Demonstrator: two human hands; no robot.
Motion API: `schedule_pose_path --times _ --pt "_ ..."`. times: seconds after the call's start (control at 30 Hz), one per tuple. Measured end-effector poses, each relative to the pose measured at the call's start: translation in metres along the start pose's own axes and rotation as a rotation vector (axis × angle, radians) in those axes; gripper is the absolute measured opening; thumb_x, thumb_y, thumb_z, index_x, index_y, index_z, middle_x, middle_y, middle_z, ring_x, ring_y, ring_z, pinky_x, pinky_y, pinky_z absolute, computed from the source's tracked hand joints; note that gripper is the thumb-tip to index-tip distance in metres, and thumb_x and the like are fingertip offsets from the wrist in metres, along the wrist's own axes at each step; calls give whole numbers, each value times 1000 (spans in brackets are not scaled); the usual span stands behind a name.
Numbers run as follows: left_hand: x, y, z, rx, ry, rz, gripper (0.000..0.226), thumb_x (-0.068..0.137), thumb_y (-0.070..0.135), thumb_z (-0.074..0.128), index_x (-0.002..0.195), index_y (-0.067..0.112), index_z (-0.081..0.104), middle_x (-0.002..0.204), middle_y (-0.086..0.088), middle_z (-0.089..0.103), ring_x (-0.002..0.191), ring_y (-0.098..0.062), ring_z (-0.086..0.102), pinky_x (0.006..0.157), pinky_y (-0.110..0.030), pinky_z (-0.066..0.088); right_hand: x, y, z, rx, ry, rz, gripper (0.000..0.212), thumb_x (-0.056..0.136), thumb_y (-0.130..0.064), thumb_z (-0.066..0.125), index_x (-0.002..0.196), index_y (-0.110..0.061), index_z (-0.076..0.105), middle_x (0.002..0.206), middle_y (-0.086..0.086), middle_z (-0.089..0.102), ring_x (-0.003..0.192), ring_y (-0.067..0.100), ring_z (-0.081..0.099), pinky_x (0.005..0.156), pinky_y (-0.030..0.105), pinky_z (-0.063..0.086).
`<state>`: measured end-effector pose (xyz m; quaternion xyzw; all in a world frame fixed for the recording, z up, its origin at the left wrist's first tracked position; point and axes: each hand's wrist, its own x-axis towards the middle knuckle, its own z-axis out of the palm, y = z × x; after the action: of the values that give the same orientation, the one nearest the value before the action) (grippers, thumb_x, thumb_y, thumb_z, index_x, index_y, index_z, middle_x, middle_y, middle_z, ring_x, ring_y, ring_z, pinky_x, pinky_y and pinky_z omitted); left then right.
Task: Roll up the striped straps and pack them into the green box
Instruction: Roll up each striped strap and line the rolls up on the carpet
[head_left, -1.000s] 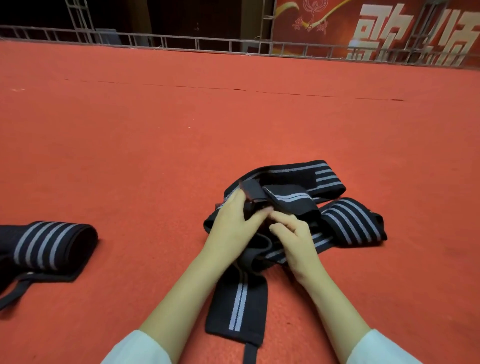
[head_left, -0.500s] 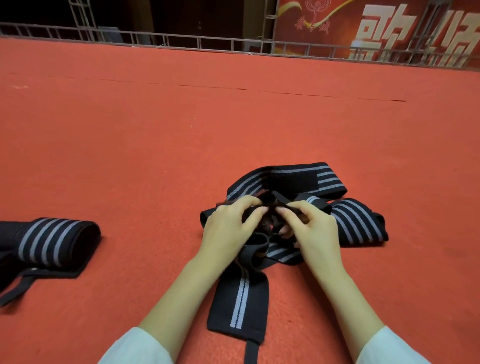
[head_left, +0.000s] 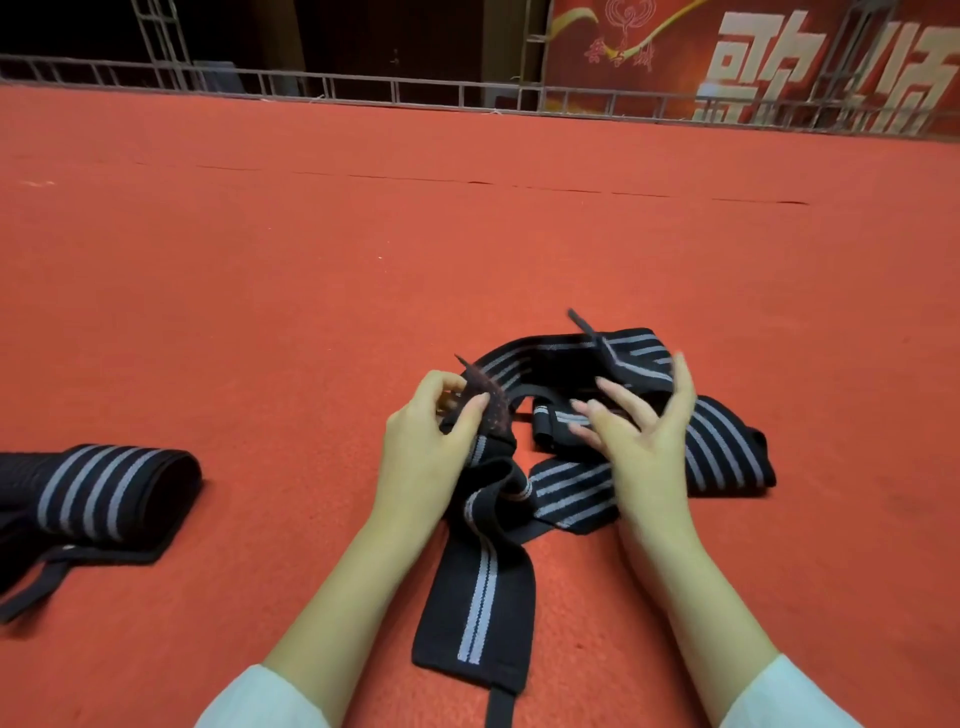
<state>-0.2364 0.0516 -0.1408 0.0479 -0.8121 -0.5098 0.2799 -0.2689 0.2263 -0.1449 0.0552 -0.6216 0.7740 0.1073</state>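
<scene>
On the red carpet (head_left: 260, 286), the left hand (head_left: 423, 452) pinches one end of a tangled striped strap (head_left: 483, 597). The right hand (head_left: 639, 441), blurred, is spread over the tangle. A second strap (head_left: 104, 488) lies cut off at the carpet's left edge. A railing (head_left: 363, 88) stands beyond.

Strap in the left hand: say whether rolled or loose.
Loose: the strap sprawls in twisted loops on the carpet; left hand pinches its end.
</scene>
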Motion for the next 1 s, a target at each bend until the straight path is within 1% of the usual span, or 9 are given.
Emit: schedule_pose_path --times 0.1,0.23,0.3,0.37,0.47,0.6,0.73,0.9,1.0 --pt "-3 9 1 -58 -49 28 6 86 21 71 90 20 67 80 7 70 75 -4 64 71 -17 48 -14 -1 20 -220 -250 55 28 86 -30 69 113 -28 60 100 -3 72 96 14 68 82 25 54" --pt "-6 13 -2 -145 -334 22 18 94 11 60 101 19 74 94 7 75 83 -6 69 78 -22 52 -22 0 27 -199 -418 198 41 75 -43 77 107 -19 70 104 1 74 101 13 68 91 30 51" --pt "-2 15 -11 -299 -417 -53 25 97 4 52 99 18 73 91 2 75 79 -10 70 73 -24 54 -18 3 22 -115 -383 257 43 70 -36 83 106 -16 71 106 8 73 103 22 68 94 39 51" --pt "8 9 -20 -342 -256 -64 26 97 2 51 94 20 70 89 2 74 82 -11 70 73 -23 54 -15 9 20 -94 -328 330 41 64 -27 76 104 -17 70 106 7 72 103 25 66 97 45 48" --pt "20 -14 -29 -9 -56 -112 16 92 20 63 107 23 65 99 11 67 95 -9 64 83 -18 47 -13 14 22 -114 -319 387 39 61 -22 66 101 -24 68 102 3 69 96 22 64 99 47 47" --pt "17 -30 -18 -73 -333 -440 52 85 41 69 129 14 59 121 3 64 109 -11 61 97 -28 47 -12 15 25 -50 -342 414 35 67 -21 74 102 -20 69 109 10 71 104 23 67 96 38 51" --pt "14 -25 -13 -225 -406 -388 27 83 23 74 109 15 73 101 1 75 95 -11 70 93 -31 53 -15 12 29 -90 -377 412 14 83 -14 71 96 -8 72 90 11 75 84 23 71 78 31 54" --pt "15 -27 -12 -75 -421 -331 42 64 45 83 100 22 76 93 7 75 90 -7 70 87 -29 53 -17 16 30 -200 -304 364 25 78 0 72 100 -11 71 87 7 75 80 17 70 71 26 55" --pt "16 -30 -9 -44 -339 -306 11 79 33 77 85 24 79 83 8 76 82 -5 69 77 -25 52 -16 18 28 -131 -274 359 37 78 10 63 105 -15 68 81 1 71 76 14 67 70 24 54"
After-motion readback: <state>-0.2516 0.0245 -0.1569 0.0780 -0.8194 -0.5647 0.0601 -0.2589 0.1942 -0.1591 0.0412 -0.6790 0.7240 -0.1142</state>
